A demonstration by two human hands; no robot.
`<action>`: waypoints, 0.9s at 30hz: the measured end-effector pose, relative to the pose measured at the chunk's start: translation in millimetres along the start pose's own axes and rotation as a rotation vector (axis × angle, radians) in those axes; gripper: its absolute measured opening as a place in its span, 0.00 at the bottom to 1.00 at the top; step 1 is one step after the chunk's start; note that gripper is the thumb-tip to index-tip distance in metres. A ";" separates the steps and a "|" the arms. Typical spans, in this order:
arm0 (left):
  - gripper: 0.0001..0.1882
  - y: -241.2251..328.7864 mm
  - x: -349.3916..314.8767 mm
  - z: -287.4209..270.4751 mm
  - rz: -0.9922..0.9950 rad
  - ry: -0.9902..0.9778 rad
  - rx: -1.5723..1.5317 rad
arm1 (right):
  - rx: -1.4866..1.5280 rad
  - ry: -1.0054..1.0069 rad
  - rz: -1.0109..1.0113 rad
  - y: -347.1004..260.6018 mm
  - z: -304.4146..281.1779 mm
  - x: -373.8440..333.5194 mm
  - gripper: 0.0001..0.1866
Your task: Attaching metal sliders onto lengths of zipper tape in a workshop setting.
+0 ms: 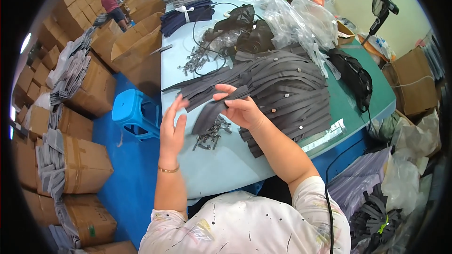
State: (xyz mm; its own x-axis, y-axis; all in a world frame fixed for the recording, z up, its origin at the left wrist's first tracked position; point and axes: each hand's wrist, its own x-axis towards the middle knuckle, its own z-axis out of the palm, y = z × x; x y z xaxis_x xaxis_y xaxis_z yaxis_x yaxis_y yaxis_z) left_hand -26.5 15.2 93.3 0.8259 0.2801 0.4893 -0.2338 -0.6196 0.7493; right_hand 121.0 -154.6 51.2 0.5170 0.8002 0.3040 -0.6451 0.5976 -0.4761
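My right hand (pixel 245 111) grips a dark grey zipper strip (pixel 208 116) near one end, between thumb and fingers. The strip's other end curves down toward the table. To the left of it, my left hand (pixel 172 130) is raised with fingers apart and nothing in them, slightly blurred. Under the strip lies a small heap of dark metal zipper sliders (pixel 213 137). A broad layered pile of similar grey strips (pixel 294 96) covers the table to the right, with a few small round pale pieces on top. Farther back sits another heap of sliders (pixel 194 61).
The pale blue table (pixel 226 174) also bears black fabric (pixel 254 37), clear plastic bags (pixel 294 21) and tied dark cloth (pixel 188 18). A black bag (pixel 353 77) and fan (pixel 380 7) stand right. A blue stool (pixel 132 110) and cardboard boxes (pixel 87 160) are left. A person (pixel 111 3) stands far back.
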 end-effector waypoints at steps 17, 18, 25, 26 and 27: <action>0.14 -1.8 -37.2 6.4 -0.633 -0.103 -0.528 | -0.581 -0.210 0.452 27.9 11.1 -1.3 0.24; 0.13 0.6 -27.2 14.9 -0.624 -0.059 -0.538 | -0.592 -0.193 0.417 31.1 11.9 -3.4 0.22; 0.05 -32.5 -17.4 30.7 -0.402 0.047 -0.516 | -0.781 -0.093 0.362 37.2 3.9 -4.8 0.21; 0.05 -35.2 -17.6 32.6 -0.408 0.061 -0.537 | -0.848 -0.042 0.327 38.3 -4.3 -2.9 0.20; 0.05 -35.9 -17.4 34.4 -0.412 0.058 -0.540 | -0.915 0.009 0.294 37.1 -5.5 -0.3 0.18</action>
State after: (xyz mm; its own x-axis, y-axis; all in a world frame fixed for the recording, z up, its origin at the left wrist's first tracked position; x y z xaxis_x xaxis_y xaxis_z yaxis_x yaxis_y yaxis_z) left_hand -14.9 7.3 42.6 0.8771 0.4628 0.1283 -0.1419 -0.0056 0.9899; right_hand 100.0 -133.0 28.9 0.4108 0.9094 0.0649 -0.0631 0.0994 -0.9930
